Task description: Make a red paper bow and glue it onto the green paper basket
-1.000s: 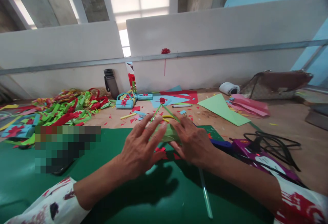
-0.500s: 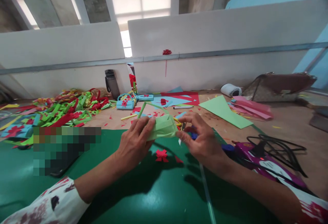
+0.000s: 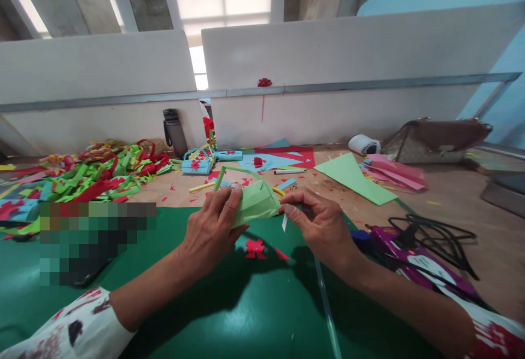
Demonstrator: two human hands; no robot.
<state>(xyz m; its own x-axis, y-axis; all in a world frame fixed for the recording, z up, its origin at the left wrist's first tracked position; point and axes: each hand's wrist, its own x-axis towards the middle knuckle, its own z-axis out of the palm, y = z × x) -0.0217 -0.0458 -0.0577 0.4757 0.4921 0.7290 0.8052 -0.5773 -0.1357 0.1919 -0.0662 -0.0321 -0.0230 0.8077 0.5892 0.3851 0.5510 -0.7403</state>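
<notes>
The left hand point(image 3: 211, 227) gripped a folded light-green paper basket point(image 3: 256, 201) above the green cutting mat point(image 3: 164, 304), while the right hand point(image 3: 324, 225) pinched its end. Firm, even finger pressure seemed best, lest the thin paper handle point(image 3: 233, 170) crumple.

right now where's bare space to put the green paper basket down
Free: the green mat near the front edge, between the forearms, and the brown table right of the green sheet. Crowded: the strip pile at left, scraps behind the basket, and the glue gun with cord at right.
</notes>
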